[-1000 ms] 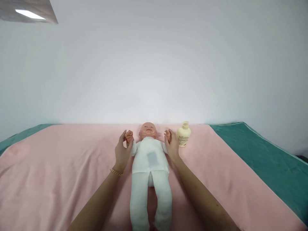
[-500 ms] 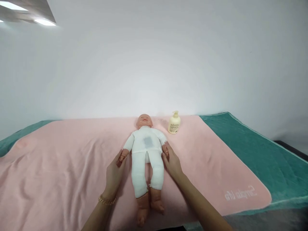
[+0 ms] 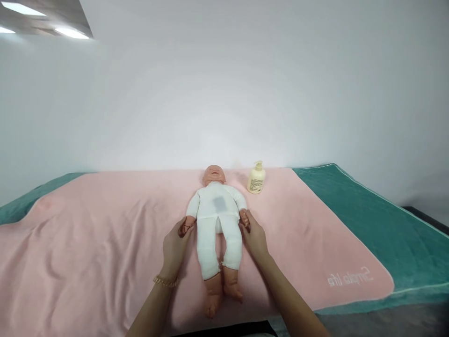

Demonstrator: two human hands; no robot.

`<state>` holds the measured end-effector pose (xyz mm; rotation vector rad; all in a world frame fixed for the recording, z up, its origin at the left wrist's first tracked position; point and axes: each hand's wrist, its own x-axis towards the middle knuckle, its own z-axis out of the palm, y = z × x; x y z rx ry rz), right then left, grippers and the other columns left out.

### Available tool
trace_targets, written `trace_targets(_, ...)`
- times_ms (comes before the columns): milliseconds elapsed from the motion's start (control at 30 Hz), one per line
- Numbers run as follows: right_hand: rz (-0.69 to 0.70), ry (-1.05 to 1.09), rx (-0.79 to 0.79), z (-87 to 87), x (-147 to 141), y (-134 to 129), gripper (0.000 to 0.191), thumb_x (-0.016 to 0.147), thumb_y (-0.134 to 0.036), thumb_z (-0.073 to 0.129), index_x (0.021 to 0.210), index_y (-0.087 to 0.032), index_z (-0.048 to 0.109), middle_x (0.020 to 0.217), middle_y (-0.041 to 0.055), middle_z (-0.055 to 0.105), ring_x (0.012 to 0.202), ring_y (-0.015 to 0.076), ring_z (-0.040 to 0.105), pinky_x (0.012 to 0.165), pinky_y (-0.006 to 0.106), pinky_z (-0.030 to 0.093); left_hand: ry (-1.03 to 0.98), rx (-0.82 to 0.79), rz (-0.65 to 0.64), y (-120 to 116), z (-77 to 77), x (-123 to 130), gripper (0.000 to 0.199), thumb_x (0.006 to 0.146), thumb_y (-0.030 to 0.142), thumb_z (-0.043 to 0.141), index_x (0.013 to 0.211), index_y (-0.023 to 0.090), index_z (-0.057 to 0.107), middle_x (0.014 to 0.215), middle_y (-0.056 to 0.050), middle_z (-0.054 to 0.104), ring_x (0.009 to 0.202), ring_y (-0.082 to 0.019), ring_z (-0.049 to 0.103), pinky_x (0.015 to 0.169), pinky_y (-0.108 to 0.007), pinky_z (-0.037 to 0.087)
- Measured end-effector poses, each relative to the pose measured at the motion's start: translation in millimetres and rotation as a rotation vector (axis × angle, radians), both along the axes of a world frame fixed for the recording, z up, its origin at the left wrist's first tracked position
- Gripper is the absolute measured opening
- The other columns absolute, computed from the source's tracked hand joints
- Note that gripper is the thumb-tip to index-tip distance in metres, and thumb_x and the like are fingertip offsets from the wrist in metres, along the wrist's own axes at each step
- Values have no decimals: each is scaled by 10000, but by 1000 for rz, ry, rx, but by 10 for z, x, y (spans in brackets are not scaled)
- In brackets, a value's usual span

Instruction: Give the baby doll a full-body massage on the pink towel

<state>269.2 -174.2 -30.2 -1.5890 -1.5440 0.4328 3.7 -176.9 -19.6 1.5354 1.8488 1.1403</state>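
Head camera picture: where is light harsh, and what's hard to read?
Head view: ceiling lights glare white at upper left; head view: wall brightest low in the middle, greyer toward the edges; head view: the pump bottle bears print too small to read.

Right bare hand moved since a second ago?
Yes. The right bare hand moved toward the near edge of the pink fabric blanket, away from the pale-yellow rounded pump bottle standing on it.
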Motion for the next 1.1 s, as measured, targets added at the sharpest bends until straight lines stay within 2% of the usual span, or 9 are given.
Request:
trace_targets(133, -34, 115, 16, 159, 6, 94, 470, 903, -384, 447, 1342, -225, 491, 1180, 75, 661, 1049, 253, 635, 900, 402, 503, -167, 71, 127, 79, 74, -31, 574, 817, 464, 609, 1331, 238, 489, 1190, -111, 668, 1066, -268, 642, 842, -385, 517)
trace_targets(267, -39, 206, 108, 361, -5, 347, 458, 930, -389, 393, 1332, -188, 481, 1240, 111, 625, 1106, 249, 604, 933, 396, 481, -255, 170, 183, 343, 203, -41, 627, 778, 476, 652, 1318, 207, 483, 1127, -124, 675, 1067, -269, 632, 851, -404, 520)
trace_targets(433, 83, 239, 258, 460, -30, 894, 441, 964, -403, 350, 1321, -169, 460, 1289, 128, 594, 1215, 233, 535, 1030, 429, 411, -330, 338, 200, 866, 349, 35, 529, 758, 436, 679, 1216, 201, 559, 1088, -101, 684, 1020, -247, 645, 883, -399, 509)
trace_targets(600, 152, 332, 341, 417, -47, 1524, 436, 962, -484, 375, 1222, -165, 519, 1225, 139, 619, 1105, 234, 614, 969, 419, 462, -521, 397, 131, 1377, 403, 172, 415, 801, 411, 638, 1133, 165, 603, 1165, -125, 664, 1065, -237, 633, 884, -356, 514)
trace_targets(733, 160, 455, 327, 372, -29, 1973, 446, 917, -548, 454, 1127, -173, 573, 1173, 135, 650, 1018, 240, 656, 927, 415, 491, -597, 228, 123, 1760, 333, 215, 465, 789, 466, 648, 1118, 138, 616, 1088, -144, 690, 983, -259, 664, 765, -333, 539)
trace_targets(867, 242, 563, 122, 268, 56, 2324, 419, 840, -535, 581, 1077, -191, 625, 1138, 104, 680, 1023, 245, 653, 909, 394, 509, -545, 104, 68, 2110, 136, 162, 541, 787, 513, 637, 1154, 116, 598, 1034, -168, 703, 912, -265, 682, 720, -345, 535)
trace_targets(967, 303, 591, -39, 145, 131, 2485, 357, 822, -512, 597, 966, -198, 688, 1021, 79, 722, 953, 256, 676, 851, 397, 538, -511, 60, 9, 2284, -21, 109, 500, 761, 499, 670, 1054, 94, 648, 979, -181, 715, 878, -278, 689, 743, -367, 528)
trace_targets(1100, 309, 582, -81, 43, 175, 2548, 348, 830, -503, 580, 927, -198, 716, 1005, 78, 727, 956, 262, 677, 867, 414, 534, -502, 65, 16, 2353, -112, 80, 484, 771, 503, 657, 1051, 108, 656, 984, -166, 721, 888, -275, 689, 785, -377, 516)
